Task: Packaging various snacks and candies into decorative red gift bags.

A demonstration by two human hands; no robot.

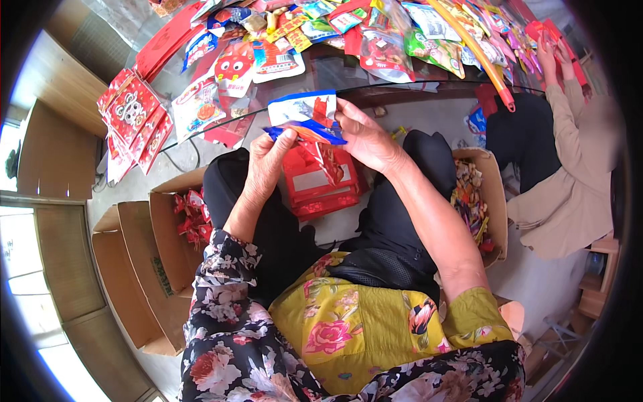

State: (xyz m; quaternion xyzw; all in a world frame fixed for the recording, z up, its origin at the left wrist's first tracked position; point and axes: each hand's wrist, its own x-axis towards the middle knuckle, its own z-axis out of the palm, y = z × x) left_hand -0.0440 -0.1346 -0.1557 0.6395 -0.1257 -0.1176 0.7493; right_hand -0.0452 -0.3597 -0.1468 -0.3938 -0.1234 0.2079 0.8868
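My left hand (269,158) pinches the near left edge of a blue, white and red snack packet (301,108) between thumb and fingers. On the packet's right end rests my right hand (369,138), its fingers curled around that side. A shiny red wrapper (326,161) hangs just below the packet; whether it is joined to it is hidden. Under my hands, between my knees, lies a stack of red printed paper bags (321,186) with pale panels.
A glass-topped table (326,75) ahead carries many snack packets, red card bags (133,108) and an orange stick (477,50). Cardboard boxes with wrapped sweets flank me: one left (166,221), one right (495,201). Another person (567,135) sits at right, hands on red packaging.
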